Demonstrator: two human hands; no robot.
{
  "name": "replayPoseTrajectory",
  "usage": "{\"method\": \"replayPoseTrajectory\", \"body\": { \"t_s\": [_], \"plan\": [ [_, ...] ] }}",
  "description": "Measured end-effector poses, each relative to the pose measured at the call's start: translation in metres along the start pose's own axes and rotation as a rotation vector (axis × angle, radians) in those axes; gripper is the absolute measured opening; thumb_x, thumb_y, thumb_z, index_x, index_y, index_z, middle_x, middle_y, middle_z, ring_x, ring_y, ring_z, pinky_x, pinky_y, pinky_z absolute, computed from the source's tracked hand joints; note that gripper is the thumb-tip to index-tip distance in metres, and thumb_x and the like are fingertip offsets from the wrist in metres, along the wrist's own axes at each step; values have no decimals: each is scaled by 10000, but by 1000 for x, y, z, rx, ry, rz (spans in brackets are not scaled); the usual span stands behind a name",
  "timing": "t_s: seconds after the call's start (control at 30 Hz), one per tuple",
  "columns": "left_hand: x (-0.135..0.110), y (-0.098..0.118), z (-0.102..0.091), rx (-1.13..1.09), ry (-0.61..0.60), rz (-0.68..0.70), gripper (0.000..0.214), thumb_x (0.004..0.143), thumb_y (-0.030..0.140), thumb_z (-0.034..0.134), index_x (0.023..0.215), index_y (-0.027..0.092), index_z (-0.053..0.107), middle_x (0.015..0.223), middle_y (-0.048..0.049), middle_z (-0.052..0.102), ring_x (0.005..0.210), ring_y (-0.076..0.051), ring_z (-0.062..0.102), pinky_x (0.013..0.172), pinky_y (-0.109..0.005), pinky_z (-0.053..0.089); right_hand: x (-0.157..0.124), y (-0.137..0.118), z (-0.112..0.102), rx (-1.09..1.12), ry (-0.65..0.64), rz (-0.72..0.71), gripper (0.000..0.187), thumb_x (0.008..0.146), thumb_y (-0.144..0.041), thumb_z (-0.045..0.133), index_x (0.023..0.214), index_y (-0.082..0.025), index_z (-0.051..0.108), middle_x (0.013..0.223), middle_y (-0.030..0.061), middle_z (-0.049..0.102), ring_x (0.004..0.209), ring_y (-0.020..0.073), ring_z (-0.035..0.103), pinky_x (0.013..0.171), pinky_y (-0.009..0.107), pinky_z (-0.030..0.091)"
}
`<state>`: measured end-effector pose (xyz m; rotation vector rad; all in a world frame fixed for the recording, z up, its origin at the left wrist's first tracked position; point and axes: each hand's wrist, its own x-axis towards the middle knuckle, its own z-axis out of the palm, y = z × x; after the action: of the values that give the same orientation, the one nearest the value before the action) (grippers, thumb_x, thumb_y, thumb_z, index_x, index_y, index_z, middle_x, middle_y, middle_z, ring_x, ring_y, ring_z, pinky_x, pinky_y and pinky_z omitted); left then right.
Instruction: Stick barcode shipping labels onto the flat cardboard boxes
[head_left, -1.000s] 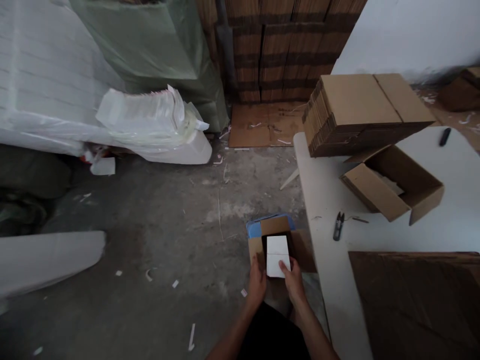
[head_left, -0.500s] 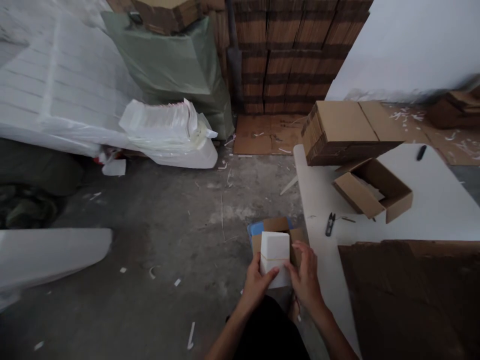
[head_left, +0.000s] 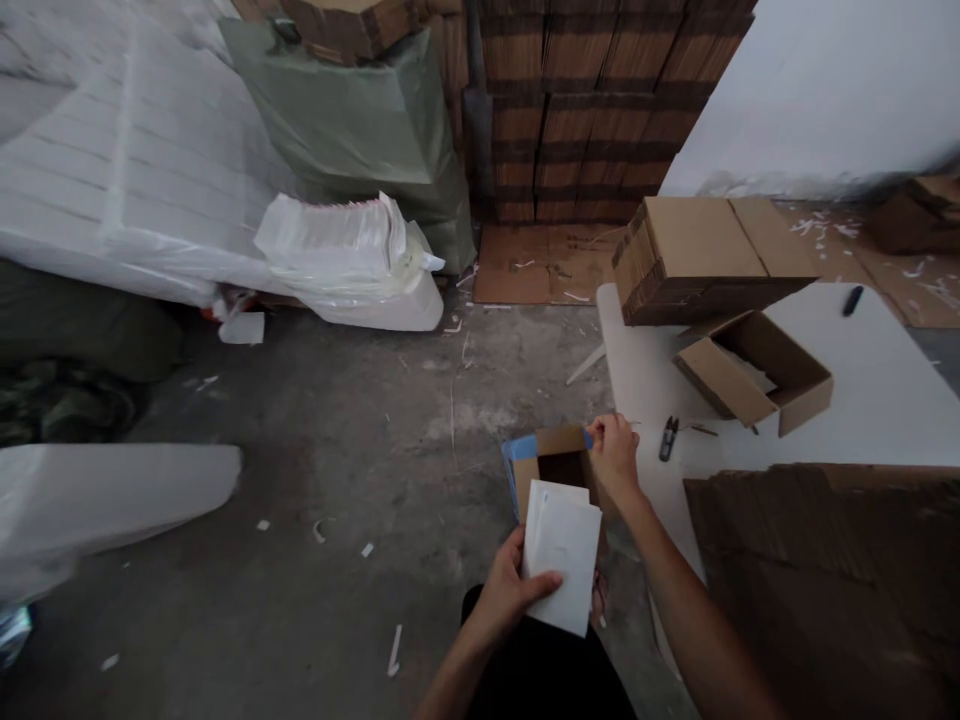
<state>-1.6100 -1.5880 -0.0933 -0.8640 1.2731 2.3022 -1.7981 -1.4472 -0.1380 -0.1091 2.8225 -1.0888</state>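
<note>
Left hand (head_left: 512, 592) clamps the white stack (head_left: 564, 562); right hand (head_left: 615, 452), apart, is by the box's (head_left: 561, 439) far-right corner, its grip unclear to me.

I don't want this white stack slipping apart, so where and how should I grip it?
Probably take the white stack by its long right edge, from the right: that edge looks free, while the left hand holds the left side. The pieces sit offset, so pinch front and back together.
</note>
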Motion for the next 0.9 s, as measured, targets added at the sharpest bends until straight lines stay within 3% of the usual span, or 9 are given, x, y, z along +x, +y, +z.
{"method": "replayPoseTrajectory", "body": {
  "t_s": [0.1,0.2,0.33,0.43,0.57,0.7,0.9],
  "plan": [
    [-5,0,1,-60,7,-11,665,538,292,881,1117,182,575,1109,-124,717,963,-274,674,794,-327,541,-5,20,8,44,-97,90,99,765,-208,513,703,-185,586,799,61,617,855,231,528,897,409,305],
    [-2,2,-1,-69,74,5,693,508,262,892,1111,181,559,1064,-123,728,941,-276,682,788,-341,551,-35,31,5,120,-127,206,199,784,-332,515,708,-176,614,791,90,638,819,246,557,845,409,354],
    [5,9,0,-49,161,58,668,491,258,895,1061,175,557,1009,-110,734,915,-273,685,773,-342,558,-87,17,-11,319,-222,278,459,805,-616,494,791,-174,619,738,71,654,703,223,591,673,333,448],
    [9,14,5,-23,167,94,618,495,268,893,1005,174,557,975,-97,735,892,-265,684,749,-332,559,-114,-4,-22,466,-278,328,462,709,-640,647,724,-181,598,675,32,648,620,185,576,584,281,452],
    [13,19,12,-22,152,91,562,551,362,865,988,178,565,942,-87,736,856,-256,685,708,-316,550,-119,-21,-30,604,-177,454,434,670,-574,720,772,-156,667,749,67,701,659,205,604,611,296,476],
    [16,19,14,-26,148,108,538,605,450,829,994,168,588,947,-93,740,851,-236,679,733,-301,535,-114,-25,-37,632,-82,488,519,653,-595,714,883,-129,712,841,111,731,746,260,646,654,335,509],
    [29,10,13,-39,143,123,575,633,474,812,1059,158,590,1025,-119,740,902,-250,685,767,-311,532,-114,-24,-43,652,-5,496,521,687,-628,688,870,-141,719,888,111,733,745,242,641,625,317,516]
  ]
}}
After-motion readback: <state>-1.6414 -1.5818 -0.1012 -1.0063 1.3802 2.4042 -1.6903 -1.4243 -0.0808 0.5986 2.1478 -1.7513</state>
